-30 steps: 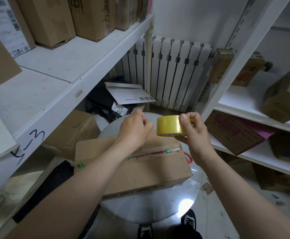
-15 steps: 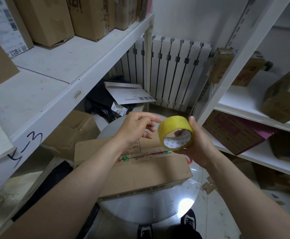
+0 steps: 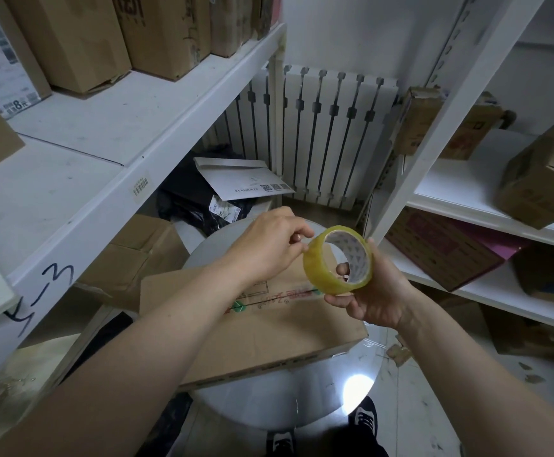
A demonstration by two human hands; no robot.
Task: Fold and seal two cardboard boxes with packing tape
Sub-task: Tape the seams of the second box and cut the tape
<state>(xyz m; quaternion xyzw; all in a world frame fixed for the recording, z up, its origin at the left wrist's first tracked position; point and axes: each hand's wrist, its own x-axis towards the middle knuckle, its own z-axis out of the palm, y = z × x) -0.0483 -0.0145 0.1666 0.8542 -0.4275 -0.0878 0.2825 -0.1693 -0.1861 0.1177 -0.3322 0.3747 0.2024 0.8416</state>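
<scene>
Holding a yellowish tape roll (image 3: 336, 260) upright in the right hand (image 3: 372, 291), with fingers curled through the core and palm cupping the lower rim. Picking at the roll's left outer edge with the left hand (image 3: 269, 240), thumb and forefinger pinched narrow against the tape and the other fingers tucked under. Cannot tell whether a loose end is lifted.

Hovering both hands above a flat, closed cardboard box (image 3: 269, 331) with a taped seam. Lying on a round glossy table (image 3: 269, 400), with the box's right front corner close to the rim and its left end reaching past the table's edge. Leaving a bare strip of tabletop between the box's near edge and two dark shoes (image 3: 363, 420) below.

Hemmed in on the left by a white shelf (image 3: 104, 153) stacked with cartons, and on the right by a slanted white upright (image 3: 460, 103) with more shelves behind it. Closed off ahead by a white radiator (image 3: 331, 133), with a white envelope (image 3: 239, 176) on dark bags before it. Showing open floor only to the right of the table, scattered with cardboard scraps (image 3: 397, 352).
</scene>
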